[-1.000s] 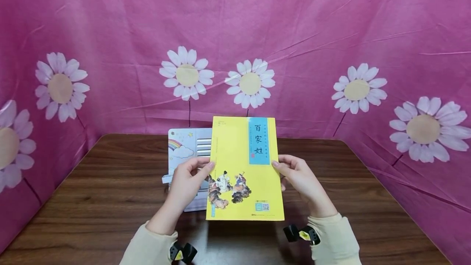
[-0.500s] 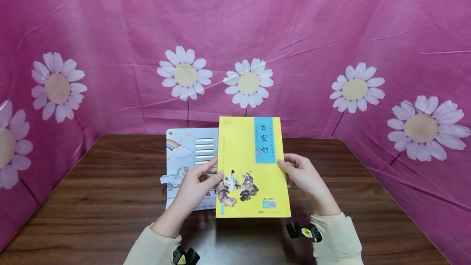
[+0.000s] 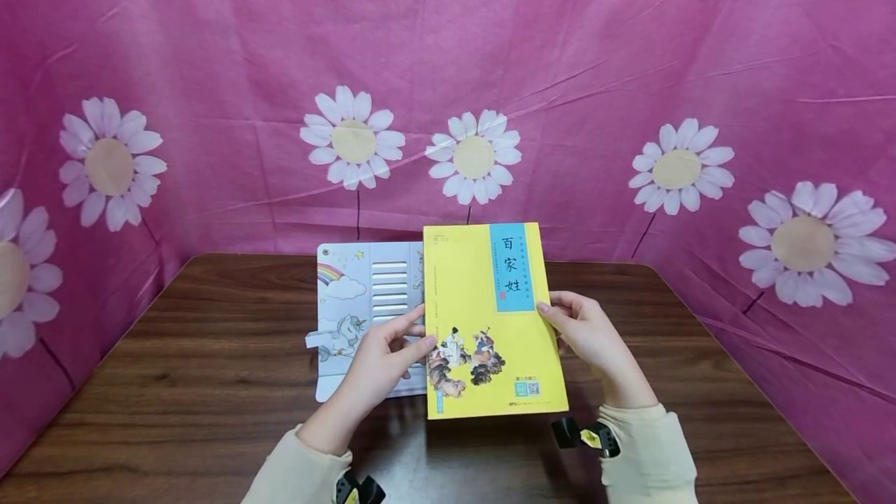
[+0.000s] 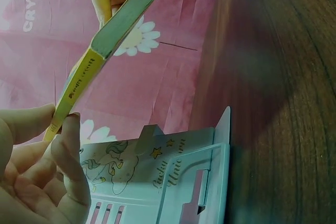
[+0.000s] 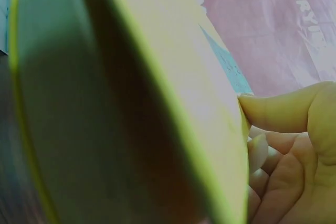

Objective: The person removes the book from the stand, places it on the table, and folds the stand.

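Both hands hold a yellow book [image 3: 476, 271] upright, its front cover with a blue title strip facing the head camera. My left hand [image 3: 381, 356] pinches the spine edge between thumb and fingers; in the left wrist view the spine [image 4: 79, 85] runs up from those fingertips. At the opposite edge my right hand [image 3: 584, 333] grips with the thumb on the cover and fingers behind. In the right wrist view, a dark gap shows beside the blurred cover [image 5: 178, 77]. Behind the book stands a pale blue book stand [image 3: 343, 294] with unicorn and rainbow prints, its right part hidden.
The stand has slots, a side tab [image 3: 322, 340] and, in the left wrist view, a front ledge [image 4: 223, 166]. Everything is over a dark wooden table [image 3: 175, 379]. A pink cloth [image 3: 560, 37] with white daisies hangs behind the table.
The book has moved to the right, carried by both hands. More of the book stand's slotted panel and unicorn print now shows to its left.
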`<state>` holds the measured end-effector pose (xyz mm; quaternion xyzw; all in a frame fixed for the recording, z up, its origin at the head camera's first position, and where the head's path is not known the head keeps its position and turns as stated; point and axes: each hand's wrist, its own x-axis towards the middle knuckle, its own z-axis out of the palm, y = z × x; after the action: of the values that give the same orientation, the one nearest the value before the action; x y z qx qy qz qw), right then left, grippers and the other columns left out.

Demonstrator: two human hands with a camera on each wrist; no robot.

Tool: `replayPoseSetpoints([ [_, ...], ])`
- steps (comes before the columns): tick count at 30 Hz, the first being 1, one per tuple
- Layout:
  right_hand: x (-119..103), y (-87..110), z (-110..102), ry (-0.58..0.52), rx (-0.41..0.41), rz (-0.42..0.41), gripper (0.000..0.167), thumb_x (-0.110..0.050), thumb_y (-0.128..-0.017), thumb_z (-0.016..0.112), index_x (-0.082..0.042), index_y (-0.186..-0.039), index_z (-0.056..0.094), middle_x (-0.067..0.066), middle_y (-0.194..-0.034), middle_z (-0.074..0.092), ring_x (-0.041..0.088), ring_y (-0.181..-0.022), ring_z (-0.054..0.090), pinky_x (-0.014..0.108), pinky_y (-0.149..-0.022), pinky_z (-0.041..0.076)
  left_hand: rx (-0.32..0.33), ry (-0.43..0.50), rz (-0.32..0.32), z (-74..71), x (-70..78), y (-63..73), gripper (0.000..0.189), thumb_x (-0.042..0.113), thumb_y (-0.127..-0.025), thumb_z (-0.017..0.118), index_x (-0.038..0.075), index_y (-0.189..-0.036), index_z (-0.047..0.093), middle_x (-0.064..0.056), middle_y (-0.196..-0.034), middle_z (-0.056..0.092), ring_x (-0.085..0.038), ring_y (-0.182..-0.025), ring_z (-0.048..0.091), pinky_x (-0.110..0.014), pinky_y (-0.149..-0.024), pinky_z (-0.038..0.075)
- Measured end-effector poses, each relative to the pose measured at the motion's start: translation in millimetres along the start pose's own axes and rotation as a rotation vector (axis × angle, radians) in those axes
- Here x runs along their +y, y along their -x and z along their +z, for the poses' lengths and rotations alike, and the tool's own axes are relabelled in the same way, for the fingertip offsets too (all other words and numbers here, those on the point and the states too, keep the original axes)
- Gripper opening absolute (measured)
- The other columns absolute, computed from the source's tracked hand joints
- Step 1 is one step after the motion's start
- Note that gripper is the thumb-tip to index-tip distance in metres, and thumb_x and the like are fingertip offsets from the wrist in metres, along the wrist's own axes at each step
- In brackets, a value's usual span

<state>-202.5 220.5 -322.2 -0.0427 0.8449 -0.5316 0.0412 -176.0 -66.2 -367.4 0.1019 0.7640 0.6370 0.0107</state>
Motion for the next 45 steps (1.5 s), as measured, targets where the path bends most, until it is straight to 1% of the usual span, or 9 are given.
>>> replayPoseSetpoints([
  [4, 0.6, 0.5, -1.2, 0.004, -0.006, -0.004, 0.041, -0.015, -0.103, 0.05, 0.011, -0.136, 0.048, 0.012, -0.094, 0.072, 0.011, -0.067, 0.063, 0.029, -0.051, 0.049, 0.005, 0.005, -0.009, 2.0, -0.5, 0.5, 0.054, 0.016, -0.092, 0.07, 0.008, -0.142, 0.053, -0.016, -0.115, 0.071, -0.015, -0.066, 0.055, -0.024, -0.053, 0.047],
  [10, 1.9, 0.3, -1.7, 0.019, -0.006, 0.008, 0.041, -0.015, -0.103, 0.051, 0.012, -0.135, 0.048, 0.011, -0.092, 0.07, 0.012, -0.069, 0.063, 0.031, -0.054, 0.051, 0.019, 0.012, -0.019, 5.1, -1.6, 1.1, 0.054, 0.017, -0.091, 0.071, 0.008, -0.142, 0.054, -0.014, -0.115, 0.071, -0.012, -0.064, 0.053, -0.024, -0.053, 0.047],
  [21, 2.8, -0.5, -0.8, 0.032, -0.014, 0.021, 0.04, -0.013, -0.103, 0.05, 0.012, -0.134, 0.049, 0.013, -0.092, 0.07, 0.013, -0.069, 0.063, 0.031, -0.054, 0.052, 0.026, 0.003, -0.024, 7.4, -3.2, 1.8, 0.053, 0.017, -0.092, 0.07, 0.008, -0.141, 0.054, -0.013, -0.114, 0.071, -0.016, -0.065, 0.054, -0.025, -0.052, 0.047],
  [24, 3.5, -0.9, 0.0, 0.03, -0.016, 0.026, 0.04, -0.014, -0.104, 0.05, 0.012, -0.134, 0.048, 0.014, -0.093, 0.07, 0.013, -0.069, 0.063, 0.029, -0.054, 0.051, 0.03, 0.003, -0.028, 7.7, -2.7, 1.9, 0.053, 0.017, -0.091, 0.07, 0.009, -0.141, 0.054, -0.013, -0.113, 0.071, -0.015, -0.064, 0.054, -0.024, -0.052, 0.047],
  [32, 4.3, -1.9, 2.0, 0.038, -0.017, 0.022, 0.04, -0.013, -0.104, 0.05, 0.012, -0.134, 0.048, 0.016, -0.094, 0.07, 0.014, -0.069, 0.063, 0.032, -0.054, 0.052, 0.048, -0.009, -0.037, 7.8, -1.9, 1.4, 0.051, 0.017, -0.092, 0.07, 0.01, -0.14, 0.056, -0.011, -0.111, 0.071, -0.016, -0.064, 0.054, -0.026, -0.052, 0.047],
  [39, 5.8, -3.7, 3.9, 0.056, -0.008, 0.031, 0.039, -0.014, -0.104, 0.05, 0.012, -0.132, 0.05, 0.015, -0.092, 0.069, 0.014, -0.068, 0.063, 0.033, -0.055, 0.052, 0.058, -0.015, -0.036, 7.8, -4.3, 0.6, 0.05, 0.016, -0.092, 0.07, 0.008, -0.14, 0.056, -0.01, -0.109, 0.071, -0.018, -0.065, 0.055, -0.025, -0.052, 0.047],
  [45, 6.2, -4.3, 6.1, 0.078, -0.003, 0.04, 0.039, -0.015, -0.103, 0.051, 0.011, -0.132, 0.05, 0.015, -0.092, 0.069, 0.015, -0.068, 0.061, 0.034, -0.057, 0.052, 0.074, -0.012, -0.038, 8.0, -6.7, -0.2, 0.049, 0.015, -0.092, 0.07, 0.008, -0.139, 0.057, -0.009, -0.107, 0.071, -0.016, -0.065, 0.055, -0.025, -0.052, 0.047],
])
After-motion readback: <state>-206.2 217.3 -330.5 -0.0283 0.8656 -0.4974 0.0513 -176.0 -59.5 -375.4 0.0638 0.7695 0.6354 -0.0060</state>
